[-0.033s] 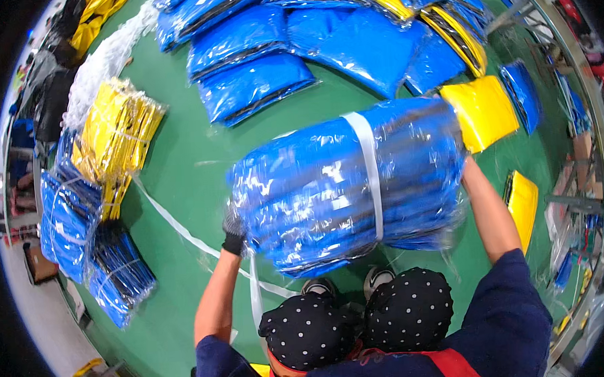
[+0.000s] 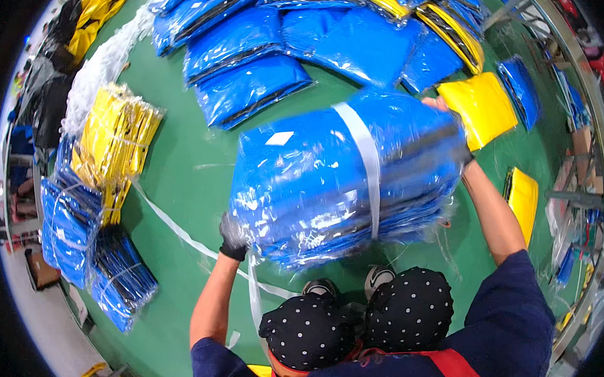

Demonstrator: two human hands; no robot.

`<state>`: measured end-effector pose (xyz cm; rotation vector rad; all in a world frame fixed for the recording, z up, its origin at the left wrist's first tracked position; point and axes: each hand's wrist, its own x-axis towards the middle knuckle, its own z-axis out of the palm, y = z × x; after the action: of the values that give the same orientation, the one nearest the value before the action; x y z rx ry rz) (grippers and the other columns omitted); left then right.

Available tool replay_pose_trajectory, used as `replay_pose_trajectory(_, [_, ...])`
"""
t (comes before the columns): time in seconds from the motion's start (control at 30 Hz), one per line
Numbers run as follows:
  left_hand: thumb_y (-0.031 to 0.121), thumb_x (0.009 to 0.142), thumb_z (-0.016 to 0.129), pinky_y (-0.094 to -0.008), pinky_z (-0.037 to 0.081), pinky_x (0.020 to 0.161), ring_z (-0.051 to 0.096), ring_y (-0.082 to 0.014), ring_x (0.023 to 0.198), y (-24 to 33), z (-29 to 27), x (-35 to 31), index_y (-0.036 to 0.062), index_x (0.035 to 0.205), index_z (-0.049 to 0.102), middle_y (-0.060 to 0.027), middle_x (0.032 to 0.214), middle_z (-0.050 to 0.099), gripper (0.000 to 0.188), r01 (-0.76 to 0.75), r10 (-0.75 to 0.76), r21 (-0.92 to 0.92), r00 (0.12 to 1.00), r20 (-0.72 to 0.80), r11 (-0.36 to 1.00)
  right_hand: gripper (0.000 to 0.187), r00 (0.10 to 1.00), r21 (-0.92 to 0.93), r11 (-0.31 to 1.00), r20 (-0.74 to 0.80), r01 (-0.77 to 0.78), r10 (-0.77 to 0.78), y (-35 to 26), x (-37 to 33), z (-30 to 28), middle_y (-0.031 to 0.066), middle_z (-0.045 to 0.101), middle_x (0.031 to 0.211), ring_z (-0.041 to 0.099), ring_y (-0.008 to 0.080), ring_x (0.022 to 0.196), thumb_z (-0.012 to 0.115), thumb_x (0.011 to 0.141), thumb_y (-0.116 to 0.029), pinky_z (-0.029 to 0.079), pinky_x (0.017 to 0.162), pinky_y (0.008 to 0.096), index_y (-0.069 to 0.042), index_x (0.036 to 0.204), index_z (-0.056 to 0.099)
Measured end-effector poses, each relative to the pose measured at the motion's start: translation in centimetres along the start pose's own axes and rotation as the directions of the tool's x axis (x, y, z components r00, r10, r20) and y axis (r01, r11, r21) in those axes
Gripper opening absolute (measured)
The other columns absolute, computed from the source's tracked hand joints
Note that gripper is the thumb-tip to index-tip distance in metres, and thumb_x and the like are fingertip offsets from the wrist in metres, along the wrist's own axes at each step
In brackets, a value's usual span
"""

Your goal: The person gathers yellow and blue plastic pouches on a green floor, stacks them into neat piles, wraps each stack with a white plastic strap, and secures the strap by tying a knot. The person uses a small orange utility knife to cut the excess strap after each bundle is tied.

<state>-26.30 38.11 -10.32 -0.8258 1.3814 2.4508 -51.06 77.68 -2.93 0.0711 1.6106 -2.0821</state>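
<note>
A thick bundle of blue folded packs in clear plastic [image 2: 302, 182] is held up in front of me, above the green floor. A white strap [image 2: 363, 148] runs around its middle. My left hand [image 2: 233, 234], in a grey and black glove, is closed on the bundle's lower left end. At the right end my right hand [image 2: 458, 139] grips it, with fingertips showing at the top corner and the rest partly hidden. The bundle's top face tilts toward view, and its layered edges are blurred by motion.
Blue packs [image 2: 249, 89] and a yellow pack [image 2: 479, 109] lie beyond the bundle. Strapped yellow bundles [image 2: 115, 133] and blue bundles [image 2: 72, 231] are stacked at left. A loose white strap [image 2: 181, 229] trails over the floor [image 2: 185, 174]. A metal frame [image 2: 603, 138] stands at right.
The bundle has tipped, so more of its flat top face and a white label show. My left hand is slightly higher, and fingertips of my right hand have come into sight.
</note>
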Motion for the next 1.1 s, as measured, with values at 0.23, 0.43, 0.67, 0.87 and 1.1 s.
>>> replay_pose_trajectory(0.23, [0.029, 0.076, 0.056, -0.0458, 0.048, 0.057, 0.061, -0.0292, 0.067, -3.1, -5.8, -2.4, 0.0103, 0.100, 0.056, -0.0094, 0.084, 0.062, 0.031, -0.303, 0.021, 0.891, 0.944, 0.329, -0.339, 0.046, 0.990, -0.039, 0.999, -0.140, -0.005, 0.000, 6.8, -7.5, -1.6, 0.0073, 0.056, 0.084, 0.052, 0.0160, 0.076, 0.033, 0.092, -0.045, 0.040, 0.078, 0.0307, -0.005, 0.083, 0.054])
replay_pose_trajectory(0.43, [0.016, 0.078, 0.048, -0.0433, 0.047, 0.052, 0.060, -0.0303, 0.062, -3.9, -4.2, -8.4, 0.0122, 0.092, 0.056, -0.0103, 0.073, 0.058, 0.017, -0.091, -0.066, 0.950, 0.995, 0.075, -0.298, 0.053, 0.972, -0.269, 0.948, -0.201, -0.171, 0.118, 6.5, -12.3, 1.0, 0.0050, 0.054, 0.069, 0.050, 0.0147, 0.071, 0.033, 0.092, -0.045, 0.039, 0.070, 0.0272, -0.004, 0.065, 0.051])
replay_pose_trajectory(0.67, [0.017, 0.079, 0.046, -0.0430, 0.046, 0.050, 0.059, -0.0305, 0.056, -0.5, -0.8, -9.3, 0.0122, 0.083, 0.056, -0.0100, 0.064, 0.057, 0.012, -0.082, -0.192, 0.925, 0.981, 0.010, -0.371, 0.052, 0.964, -0.730, 0.634, -0.242, -0.256, 0.111, 7.2, -10.8, 1.2, 0.0187, 0.061, 0.081, 0.059, 0.0366, 0.079, 0.041, 0.084, -0.051, 0.046, 0.068, 0.0421, -0.001, 0.089, 0.057])
replay_pose_trajectory(0.87, [0.021, 0.082, 0.045, -0.0487, 0.044, 0.049, 0.060, -0.0327, 0.060, 5.0, 1.9, -6.9, 0.0147, 0.131, 0.030, -0.0143, 0.071, 0.061, 0.052, -0.017, -0.521, 0.916, 0.827, -0.212, -0.400, 0.055, 0.974, -0.851, 0.483, -0.128, -0.204, 0.186, 9.1, -8.9, -1.1, 0.0193, 0.058, 0.078, 0.057, 0.0379, 0.074, 0.044, 0.079, -0.056, 0.044, 0.065, 0.0462, -0.003, 0.085, 0.057])
replay_pose_trajectory(1.1, [0.035, 0.090, 0.043, -0.0309, 0.040, 0.061, 0.050, -0.0165, 0.063, 10.1, -0.9, -3.8, 0.0030, 0.090, 0.060, -0.0061, 0.069, 0.054, 0.036, 0.386, -0.204, 0.760, 0.922, -0.328, 0.523, 0.050, 0.920, -0.868, 0.322, -0.315, -0.378, 0.232, 6.8, -7.8, 0.7, 0.0231, 0.056, 0.067, 0.056, 0.0390, 0.062, 0.042, 0.087, -0.044, 0.044, 0.060, 0.0446, 0.003, 0.075, 0.056])
